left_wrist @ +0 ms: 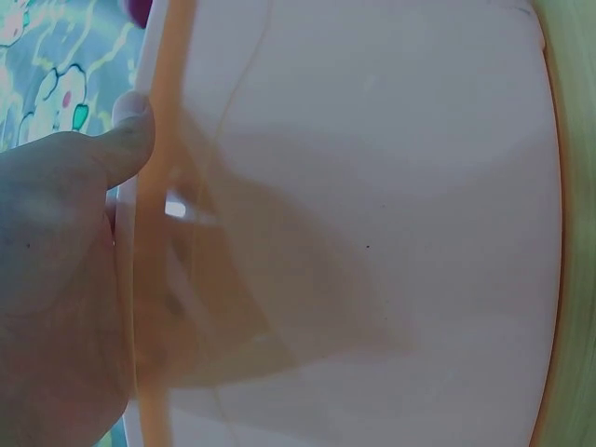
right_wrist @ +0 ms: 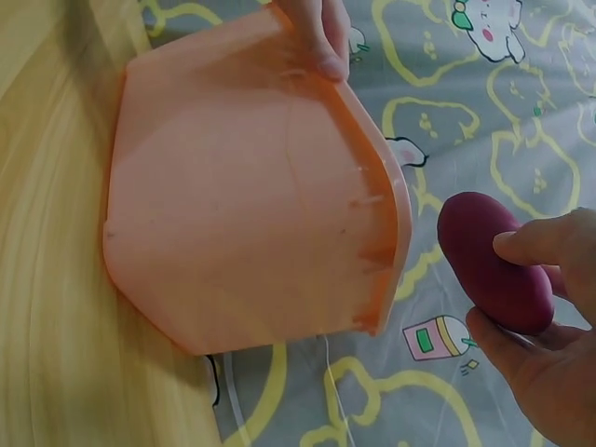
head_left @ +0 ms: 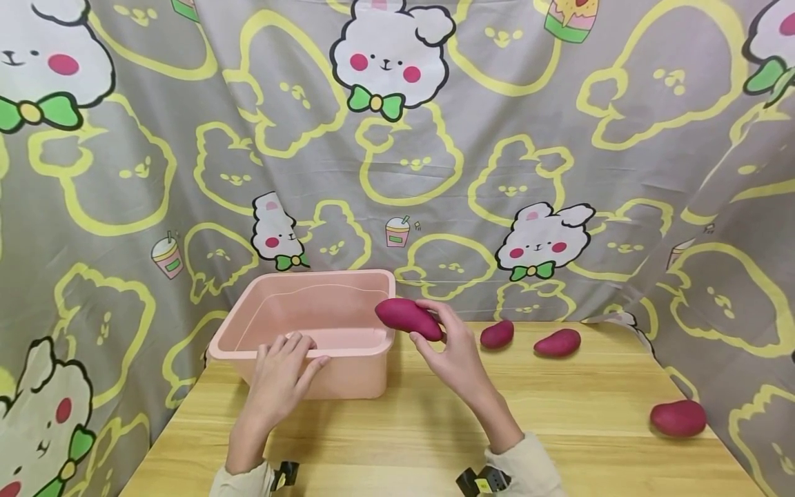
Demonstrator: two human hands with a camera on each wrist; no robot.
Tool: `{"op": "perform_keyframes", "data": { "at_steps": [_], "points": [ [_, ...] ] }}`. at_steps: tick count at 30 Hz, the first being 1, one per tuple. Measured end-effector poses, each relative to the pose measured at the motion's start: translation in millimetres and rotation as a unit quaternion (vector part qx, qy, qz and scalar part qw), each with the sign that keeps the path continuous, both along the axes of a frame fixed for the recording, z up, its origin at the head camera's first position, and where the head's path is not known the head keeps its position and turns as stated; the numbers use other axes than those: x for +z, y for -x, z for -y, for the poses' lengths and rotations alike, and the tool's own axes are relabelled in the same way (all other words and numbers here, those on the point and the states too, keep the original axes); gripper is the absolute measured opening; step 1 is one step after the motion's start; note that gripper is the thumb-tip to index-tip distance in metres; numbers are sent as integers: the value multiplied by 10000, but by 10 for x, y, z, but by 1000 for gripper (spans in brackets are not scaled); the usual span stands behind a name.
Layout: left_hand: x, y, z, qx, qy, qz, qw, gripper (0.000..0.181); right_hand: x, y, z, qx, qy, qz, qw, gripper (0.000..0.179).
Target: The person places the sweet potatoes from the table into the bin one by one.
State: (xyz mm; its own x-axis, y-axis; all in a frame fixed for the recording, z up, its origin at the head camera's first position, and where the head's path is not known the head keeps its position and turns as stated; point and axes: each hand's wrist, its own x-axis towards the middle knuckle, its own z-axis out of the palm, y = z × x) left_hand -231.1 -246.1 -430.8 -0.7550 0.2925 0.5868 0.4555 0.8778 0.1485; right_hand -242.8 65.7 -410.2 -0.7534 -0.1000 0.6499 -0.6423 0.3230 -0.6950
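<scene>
My right hand (head_left: 456, 355) grips a purple-skinned sweet potato (head_left: 406, 317) between thumb and fingers, just over the right rim of a pink plastic bin (head_left: 348, 378). From the right wrist view, the sweet potato (right_wrist: 489, 261) is held out beyond the bin's rim, apart from it. My left hand (head_left: 276, 379) holds the bin's near rim, fingers bent over into the inside and thumb along the edge. Close up in the left wrist view, the thumb (left_wrist: 135, 140) lies against the rim while the other fingers are mostly hidden behind the wall.
Two sweet potatoes lie near the back of the wooden table (head_left: 435, 442), one (head_left: 497, 335) left of the other (head_left: 557, 343). Another sweet potato (head_left: 678, 418) lies by the right edge. A grey patterned curtain (head_left: 435, 166) hangs behind and at both sides.
</scene>
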Motion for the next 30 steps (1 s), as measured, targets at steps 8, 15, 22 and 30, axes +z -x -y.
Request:
{"op": "perform_keyframes", "data": {
  "at_steps": [8, 15, 22, 30],
  "points": [
    [-8, 10, 4, -33, -17, -103, 9999, 23, 50, 28, 114, 90, -82, -5, 9999, 51],
    [-8, 2, 4, -30, -50, -108, 9999, 23, 63, 56, 209, 160, -28, -219, 9996, 48],
    [-6, -2, 3, -23, -64, -54, 10000, 23, 74, 71, 293, 181, -93, -227, 9995, 47],
    [-6, 6, 1, 23, -48, -4, 10000, 24, 68, 86, 410, 477, -1, -290, 9984, 47]
  ]
}}
